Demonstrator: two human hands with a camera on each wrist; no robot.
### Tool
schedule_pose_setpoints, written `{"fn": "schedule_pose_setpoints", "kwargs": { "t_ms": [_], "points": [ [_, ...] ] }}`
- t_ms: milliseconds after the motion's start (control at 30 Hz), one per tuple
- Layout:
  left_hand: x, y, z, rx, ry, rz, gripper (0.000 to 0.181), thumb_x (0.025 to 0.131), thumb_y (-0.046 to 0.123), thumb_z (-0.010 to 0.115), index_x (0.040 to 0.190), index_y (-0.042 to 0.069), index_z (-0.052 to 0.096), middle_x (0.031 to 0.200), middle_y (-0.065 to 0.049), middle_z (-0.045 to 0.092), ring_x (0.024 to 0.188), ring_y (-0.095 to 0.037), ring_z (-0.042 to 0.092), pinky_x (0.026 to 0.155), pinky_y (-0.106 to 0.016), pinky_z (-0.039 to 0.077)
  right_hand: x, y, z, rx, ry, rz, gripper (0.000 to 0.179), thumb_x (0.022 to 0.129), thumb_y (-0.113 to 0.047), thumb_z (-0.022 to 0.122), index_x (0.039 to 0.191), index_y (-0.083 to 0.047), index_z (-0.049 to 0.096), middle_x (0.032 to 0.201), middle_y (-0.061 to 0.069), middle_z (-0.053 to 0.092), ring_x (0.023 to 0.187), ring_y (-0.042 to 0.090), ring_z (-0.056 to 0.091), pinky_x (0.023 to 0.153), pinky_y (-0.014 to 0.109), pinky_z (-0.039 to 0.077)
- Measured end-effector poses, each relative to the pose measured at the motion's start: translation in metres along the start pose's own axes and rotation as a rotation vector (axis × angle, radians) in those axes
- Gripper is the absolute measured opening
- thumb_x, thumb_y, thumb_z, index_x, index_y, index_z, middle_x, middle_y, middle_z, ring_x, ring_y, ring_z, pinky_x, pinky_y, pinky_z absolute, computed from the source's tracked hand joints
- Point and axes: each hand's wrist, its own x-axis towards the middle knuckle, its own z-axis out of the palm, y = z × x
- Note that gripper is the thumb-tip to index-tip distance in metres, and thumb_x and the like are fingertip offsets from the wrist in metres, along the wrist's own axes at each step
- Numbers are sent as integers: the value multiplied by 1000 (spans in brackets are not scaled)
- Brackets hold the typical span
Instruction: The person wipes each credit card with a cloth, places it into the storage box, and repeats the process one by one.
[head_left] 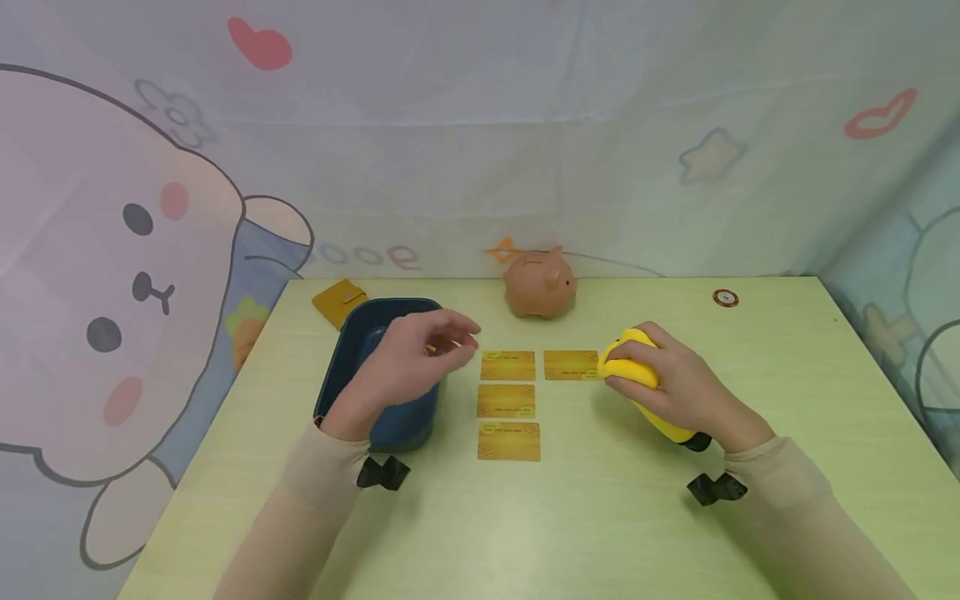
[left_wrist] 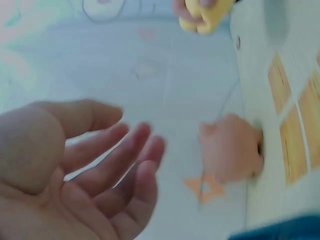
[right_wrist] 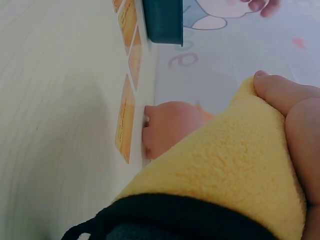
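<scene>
My right hand [head_left: 678, 387] grips a yellow plush item [right_wrist: 225, 160] with a dark-trimmed end and a small dark loop; its exact kind is unclear. The plush is held above the table, just right of a gold card [head_left: 570, 365]. My left hand [head_left: 412, 358] hovers over the right side of a dark blue bin [head_left: 378, 433]. In the left wrist view its fingers [left_wrist: 145, 185] are loosely bent with nothing between them. A column of three gold cards [head_left: 506, 401] lies right of the bin, level with the single card at its top.
A pink piggy bank [head_left: 540, 285] stands at the table's back edge, behind the cards. A mustard wallet [head_left: 339, 304] lies behind the bin at back left. At back right is a red-rimmed poker chip [head_left: 725, 297]. A printed cloth [head_left: 480, 150] hangs behind the table.
</scene>
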Motion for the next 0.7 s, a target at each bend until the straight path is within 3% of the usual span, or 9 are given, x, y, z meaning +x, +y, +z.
{"fn": "schedule_pose_setpoints", "kwargs": {
  "t_ms": [167,300,533,700],
  "points": [
    [-3,18,27,72,-181,115,22,100,17,71,122,11,74,111,-1,75,97,-14,71,83,-32,61,-1,2,-2,-2,1,7,21,91,-20,84,108,-24,72,109,-6,54,82,7,50,65,27,52],
    [-2,27,47,90,-261,149,25,100,16,71,123,8,74,115,-4,76,99,-16,71,86,-35,61,-3,3,-3,-13,13,5,22,90,-20,85,107,-25,72,109,-6,54,79,6,50,63,27,51],
    [9,27,73,42,-274,146,23,99,15,72,121,7,74,116,-2,75,98,-17,72,82,-25,59,-4,3,-4,-11,19,7,22,89,-21,85,106,-26,71,108,-7,54,81,6,51,65,28,52],
    [19,18,90,76,-261,89,23,100,18,72,121,9,74,117,-3,75,103,-20,70,90,-28,57,-6,4,-6,-15,25,-5,24,89,-20,86,106,-27,71,109,-7,54,81,6,50,65,28,52]
  ]
}}
